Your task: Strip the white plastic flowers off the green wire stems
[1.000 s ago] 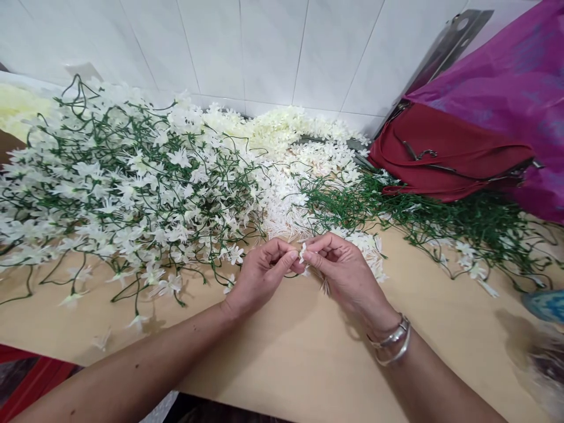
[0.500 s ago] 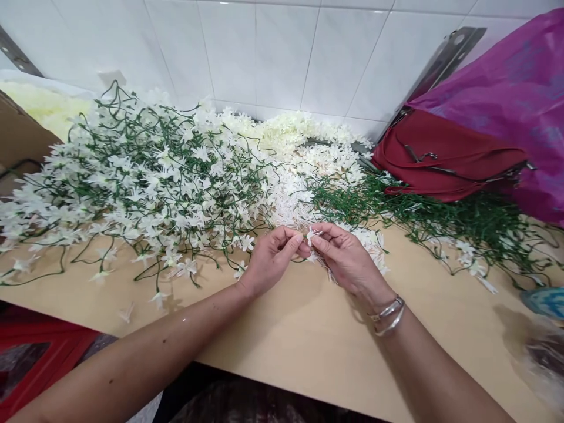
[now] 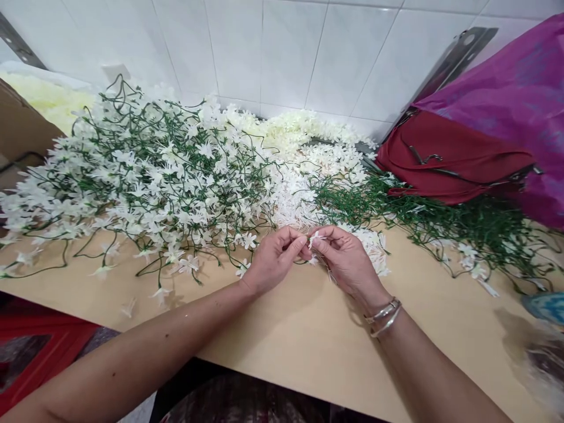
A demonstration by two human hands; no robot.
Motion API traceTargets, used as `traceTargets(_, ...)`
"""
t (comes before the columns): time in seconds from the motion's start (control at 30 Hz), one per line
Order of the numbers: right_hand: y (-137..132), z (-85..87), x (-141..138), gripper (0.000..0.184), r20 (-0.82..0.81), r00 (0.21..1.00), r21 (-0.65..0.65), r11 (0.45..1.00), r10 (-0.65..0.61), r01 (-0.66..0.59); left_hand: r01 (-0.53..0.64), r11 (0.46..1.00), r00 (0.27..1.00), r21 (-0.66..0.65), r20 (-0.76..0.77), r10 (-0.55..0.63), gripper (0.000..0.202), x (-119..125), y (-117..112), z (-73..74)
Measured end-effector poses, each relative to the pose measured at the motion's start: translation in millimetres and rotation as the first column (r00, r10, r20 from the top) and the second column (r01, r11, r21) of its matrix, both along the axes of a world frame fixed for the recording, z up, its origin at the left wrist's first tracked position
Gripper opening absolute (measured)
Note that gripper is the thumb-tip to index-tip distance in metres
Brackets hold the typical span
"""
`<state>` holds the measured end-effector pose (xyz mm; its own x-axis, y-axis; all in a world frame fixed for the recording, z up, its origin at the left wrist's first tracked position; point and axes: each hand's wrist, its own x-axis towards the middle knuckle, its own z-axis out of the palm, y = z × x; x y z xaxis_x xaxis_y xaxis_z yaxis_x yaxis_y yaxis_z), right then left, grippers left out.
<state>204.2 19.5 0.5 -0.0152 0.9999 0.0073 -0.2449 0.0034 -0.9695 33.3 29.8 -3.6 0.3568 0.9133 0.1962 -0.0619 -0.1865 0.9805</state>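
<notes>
Both hands meet over the front of the table (image 3: 273, 329). Between thumb and forefinger, my right hand (image 3: 346, 261) pinches a small white artificial flower (image 3: 316, 236). My left hand (image 3: 277, 255) is closed in a pinch right beside it, at the flower's green base; most of the stem is hidden by the fingers. Beyond the hands lies a patch of loose white flower pieces (image 3: 291, 200). A large heap of white flowers on green stems (image 3: 176, 176) spreads to the left. Bare green stems (image 3: 352, 202) lie behind my right hand.
At the right back, a dark red bag (image 3: 458, 155) rests against the tiled wall (image 3: 286, 53), under a purple plastic bag (image 3: 511, 88). A cardboard box (image 3: 26, 123) stands at far left. A red stool (image 3: 39, 358) is below the table's front edge.
The fingers have drawn slightly closer together around the flower, and less of its white petals shows. The whole view has shifted a little; the heaps are unchanged.
</notes>
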Motion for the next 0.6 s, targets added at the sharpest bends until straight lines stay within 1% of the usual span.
traceTargets(0.27,2,4.6,-6,0.028,0.033,0.999,0.026,1.000,-0.018,0.017,0.015,1.000,1.000,-0.013,0.027,-0.015,0.041,0,3,-2.6)
traceTargets(0.47,2,5.6,-5,0.033,0.089,0.996,0.009,1.000,0.018,-0.019,0.004,1.000,0.999,0.004,0.052,-0.004,0.042,1,5,-0.2)
traceTargets(0.53,1,14.9,-2,0.032,0.168,0.985,0.064,0.998,-0.038,0.027,-0.011,1.000,0.997,-0.006,0.072,0.011,0.040,0,5,0.8)
traceTargets(0.6,-4,34.0,1,0.025,0.318,0.939,0.183,0.980,-0.131,0.075,-0.018,1.000,0.996,-0.022,0.090,0.020,0.038,0,4,1.8)
